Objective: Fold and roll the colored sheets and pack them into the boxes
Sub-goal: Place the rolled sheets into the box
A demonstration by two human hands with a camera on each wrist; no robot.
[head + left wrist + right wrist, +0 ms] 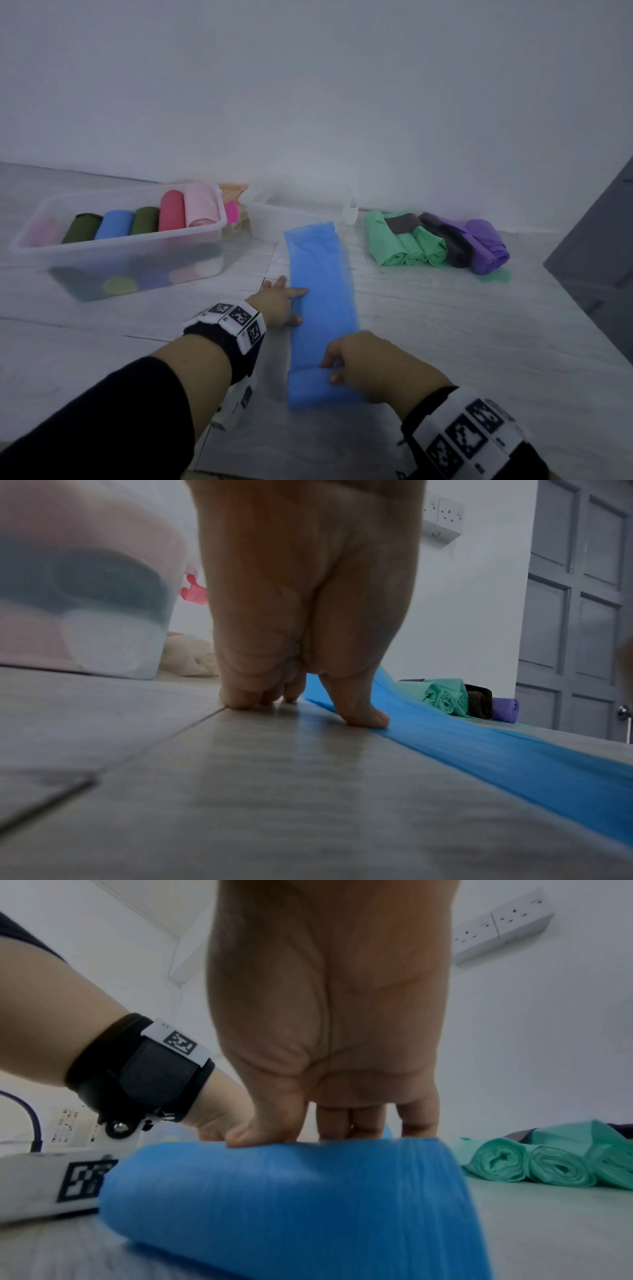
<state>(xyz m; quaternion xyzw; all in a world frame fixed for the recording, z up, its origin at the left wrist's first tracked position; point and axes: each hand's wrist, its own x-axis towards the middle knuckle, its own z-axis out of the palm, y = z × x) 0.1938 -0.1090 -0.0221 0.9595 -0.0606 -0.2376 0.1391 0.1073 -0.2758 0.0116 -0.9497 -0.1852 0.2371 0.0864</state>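
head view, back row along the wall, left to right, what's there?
Box of rolled sheets → empty clear box → green rolls → dark roll → purple roll.

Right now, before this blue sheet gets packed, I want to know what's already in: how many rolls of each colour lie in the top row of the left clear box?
Pink rolls: 2
Dark green rolls: 2
Blue roll: 1
Red roll: 1
Total: 6
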